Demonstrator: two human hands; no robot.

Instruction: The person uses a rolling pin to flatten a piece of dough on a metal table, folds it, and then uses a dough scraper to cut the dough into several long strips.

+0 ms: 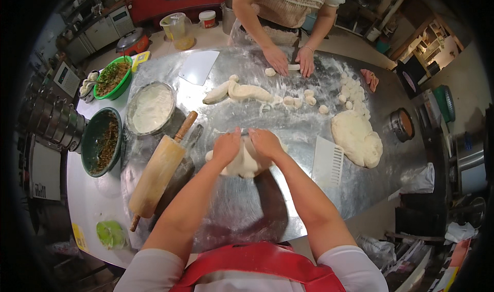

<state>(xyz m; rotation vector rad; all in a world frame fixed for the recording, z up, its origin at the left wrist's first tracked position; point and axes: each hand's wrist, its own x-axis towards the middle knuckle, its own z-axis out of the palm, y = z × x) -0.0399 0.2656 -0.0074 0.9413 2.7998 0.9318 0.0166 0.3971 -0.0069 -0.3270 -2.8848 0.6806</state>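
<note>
Both my hands are on a lump of white dough (245, 163) on the floured metal table (231, 211). My left hand (226, 145) grips its far left part, and my right hand (265, 142) grips its far right part, thumbs close together. The fingers are partly hidden by the backs of the hands. A thick wooden rolling pin (158, 176) lies to the left. To the right are a white plastic scraper (327, 163) with slots and a large dough mass (356, 137). Beyond my hands lie a dough strip (251, 93) and small dough balls (310, 97).
Across the table a co-worker's hands (305, 62) touch a small dough roll (293, 67). At left stand a bowl of flour (151, 107), a dark green bowl (101, 141) and a bright green bowl of filling (113, 78). A white sheet (198, 66) lies at the far left.
</note>
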